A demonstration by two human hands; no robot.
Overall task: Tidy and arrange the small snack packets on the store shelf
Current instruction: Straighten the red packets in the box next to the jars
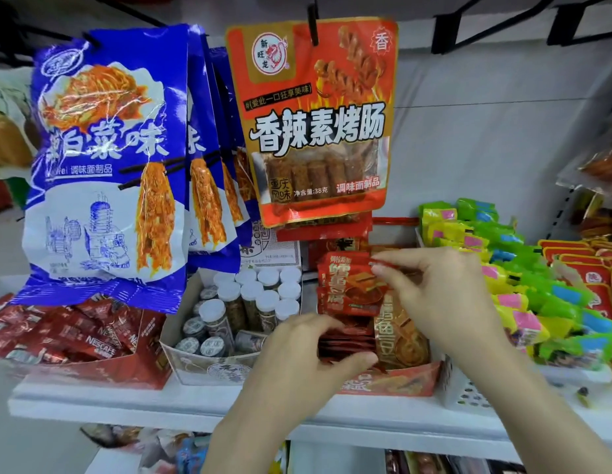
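On the shelf (126, 401), the right hand (441, 295) pinches a red packet (345, 285) at its top; the left hand (308, 357) grips the lower red packets (345, 347).

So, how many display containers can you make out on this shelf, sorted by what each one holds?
Box of Nescafé sachets: 1
Box of white-capped jars: 1
Box of red snack packets: 1
White basket of green and yellow packets: 1
Total: 4
The container under the far-right red packs is hidden.
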